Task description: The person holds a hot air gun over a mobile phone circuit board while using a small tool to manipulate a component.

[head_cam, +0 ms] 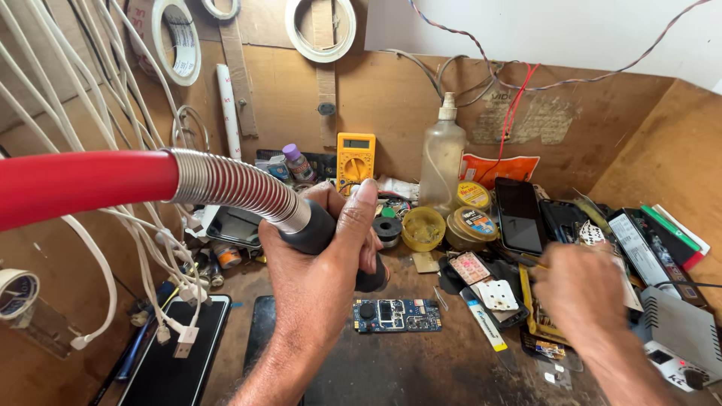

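One hot-air wand (320, 229), rigid at its black grip but dragged by a stiff ribbed hose, sits clenched in my left hand (320, 267) above the fragile blue circuit board (397, 315), while my right hand (579, 293) rests half-curled on worktop clutter.

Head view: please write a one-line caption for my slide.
Left hand holds a hot-air handle over a blue circuit board; right hand reaches among workbench parts.

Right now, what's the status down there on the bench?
Left hand gripping hot-air wand above blue circuit board. Right hand among parts at right, hold unclear. Nothing between nozzle and board.
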